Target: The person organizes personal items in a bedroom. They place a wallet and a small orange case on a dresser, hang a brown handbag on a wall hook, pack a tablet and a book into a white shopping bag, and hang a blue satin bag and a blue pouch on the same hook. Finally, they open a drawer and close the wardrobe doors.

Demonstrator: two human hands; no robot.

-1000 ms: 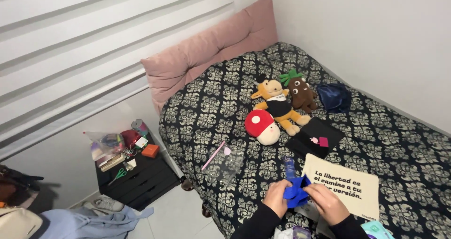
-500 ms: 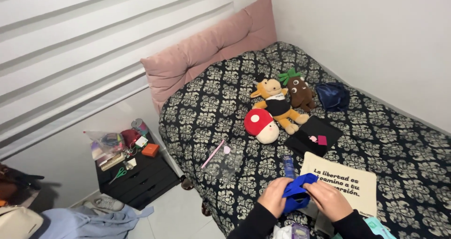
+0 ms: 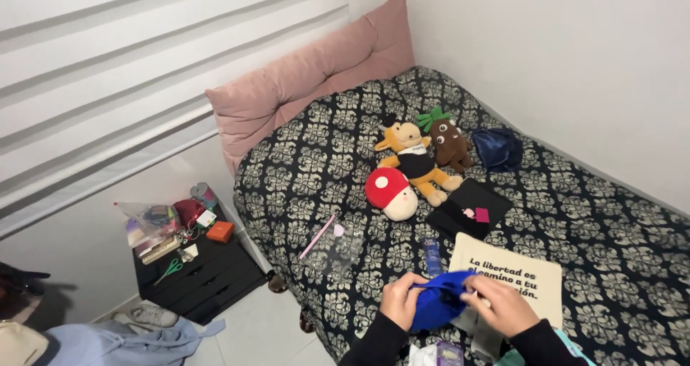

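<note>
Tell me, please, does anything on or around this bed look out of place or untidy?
Mostly the floor: a light blue garment lies crumpled by the black nightstand, whose top is crowded with clutter. Nothing looks spilled or damaged.

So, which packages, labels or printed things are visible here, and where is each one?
Cream cloth tote bag with dark lettering: flat on the bed, beside the right hand.
Clear plastic zip bag with pink strip: near the bed's edge.
Small blue labelled tube: between them.
Black flat pouch with pink patches: below the plush toys.
</note>
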